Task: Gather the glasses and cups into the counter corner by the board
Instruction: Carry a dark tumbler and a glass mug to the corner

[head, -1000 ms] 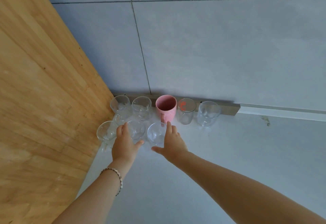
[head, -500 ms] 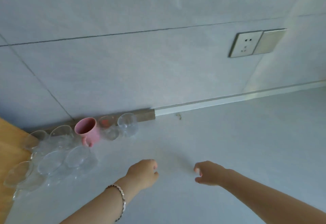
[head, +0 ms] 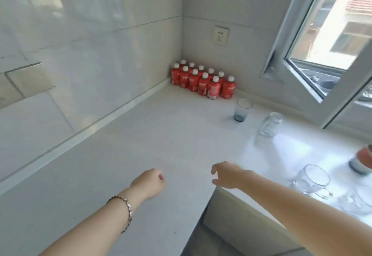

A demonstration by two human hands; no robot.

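Fetch step, we judge: left hand (head: pixel 150 183) loosely curled, empty, over bare counter (head: pixel 124 165); right hand (head: pixel 226 176) half open, empty, reaching right. Remaining pieces sit right: blue glass (head: pixel 242 110) by the bottles (head: pixel 203 81), jar (head: pixel 269 124), clear cup (head: pixel 311 181) near the edge. Next we grab one each and carry left; the board corner is out of view.

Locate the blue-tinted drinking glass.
The blue-tinted drinking glass stands upright on the white counter, right of the red bottles, left of the clear jar.

White counter (head: pixel 153 139), red bottles (head: pixel 203 82), glasses (head: pixel 242 110)
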